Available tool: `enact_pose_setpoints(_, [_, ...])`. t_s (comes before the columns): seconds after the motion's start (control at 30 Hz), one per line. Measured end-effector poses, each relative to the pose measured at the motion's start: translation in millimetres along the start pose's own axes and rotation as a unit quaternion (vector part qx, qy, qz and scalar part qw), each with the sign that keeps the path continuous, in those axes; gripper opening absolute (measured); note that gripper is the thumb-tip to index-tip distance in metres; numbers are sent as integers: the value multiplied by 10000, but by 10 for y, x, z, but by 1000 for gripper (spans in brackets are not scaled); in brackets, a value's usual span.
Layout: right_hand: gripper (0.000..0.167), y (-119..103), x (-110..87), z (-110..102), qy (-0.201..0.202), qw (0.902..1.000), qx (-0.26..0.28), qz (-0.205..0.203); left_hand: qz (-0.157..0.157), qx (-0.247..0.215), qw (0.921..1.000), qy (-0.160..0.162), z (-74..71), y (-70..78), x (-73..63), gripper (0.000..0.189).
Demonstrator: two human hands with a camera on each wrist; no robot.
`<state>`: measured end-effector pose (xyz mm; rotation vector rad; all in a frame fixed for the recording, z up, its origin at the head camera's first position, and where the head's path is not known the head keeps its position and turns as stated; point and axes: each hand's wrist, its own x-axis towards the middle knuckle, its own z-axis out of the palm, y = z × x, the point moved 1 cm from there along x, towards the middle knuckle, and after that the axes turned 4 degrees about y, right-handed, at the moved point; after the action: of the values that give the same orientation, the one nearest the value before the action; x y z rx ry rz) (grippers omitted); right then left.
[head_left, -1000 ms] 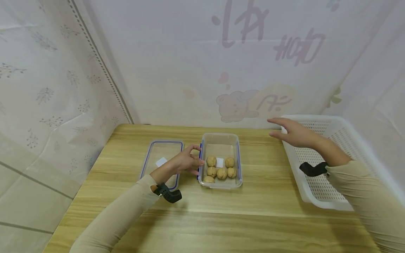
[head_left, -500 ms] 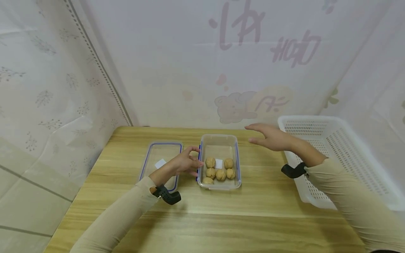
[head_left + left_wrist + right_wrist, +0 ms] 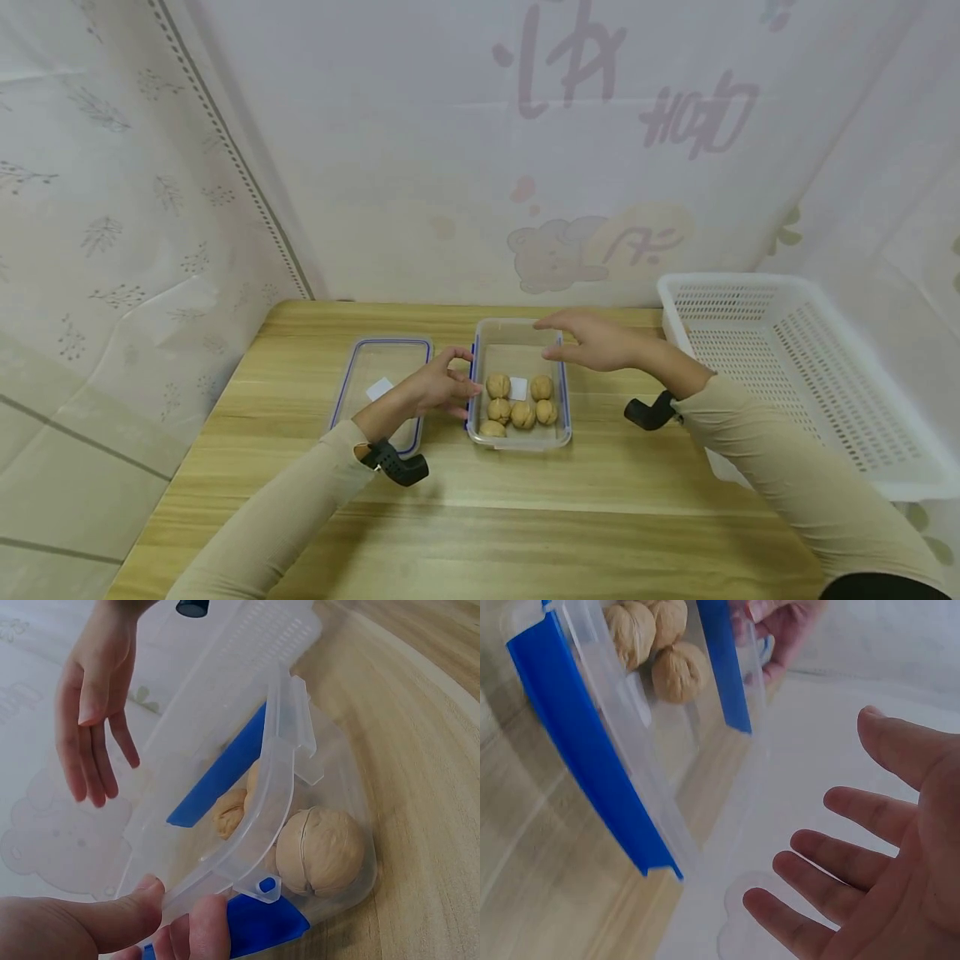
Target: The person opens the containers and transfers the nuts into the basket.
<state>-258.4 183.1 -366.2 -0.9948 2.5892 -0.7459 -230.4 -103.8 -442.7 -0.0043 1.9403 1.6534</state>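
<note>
A clear plastic food container (image 3: 506,357) with blue side clips stands uncovered on the wooden table. Several walnuts (image 3: 522,414) lie in its near half, around a small white square (image 3: 518,388). My left hand (image 3: 441,385) pinches the container's left wall, its thumb at the rim and fingers outside by the blue clip (image 3: 262,926). Above the container's far right corner hovers my right hand (image 3: 600,340), fingers spread and holding nothing. In the right wrist view, its fingers (image 3: 847,859) are apart from the container.
Left of the container lies its clear lid (image 3: 386,358) with a blue seal, partly covered by my left forearm. A white perforated basket (image 3: 738,282) stands at the table's right side, with my right sleeve across its near-left part. A patterned curtain hangs behind the table.
My right hand has moved left, from the basket's edge to above the container's far right corner. The left hand has stayed at the container's left wall. The walnuts look the same.
</note>
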Motion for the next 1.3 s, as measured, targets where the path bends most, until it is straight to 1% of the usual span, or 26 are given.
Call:
enact_pose_setpoints(0.13, [56, -47, 85, 70, -168, 9998, 30, -36, -61, -23, 10000, 8, 10, 11, -7, 59])
enact_pose_setpoints(0.4, [54, -95, 289, 257, -403, 9982, 384, -230, -82, 11, 10000, 1, 11, 18, -14, 58])
enact_pose_setpoints(0.6, [53, -103, 433, 404, -599, 9968, 491, -179, -63, 28, 10000, -57, 11, 22, -23, 58])
enact_pose_setpoints(0.83, [57, -99, 563, 512, -897, 9944, 562, -71, -54, 56, 9999, -68, -3, 12, 0, 59])
enact_pose_setpoints(1.0, [59, -74, 643, 570, -968, 9934, 605, 74, -30, 44, 9999, -93, -10, -2, 20, 59])
enact_pose_setpoints(1.17, [61, -37, 694, 629, -1003, 9923, 706, 148, -77, 26, 9999, -83, -7, 8, -2, 58])
enact_pose_setpoints(1.3, [57, 4, 730, 705, -1022, 9908, 868, 179, -82, 7, 9999, -78, -5, 14, -3, 58])
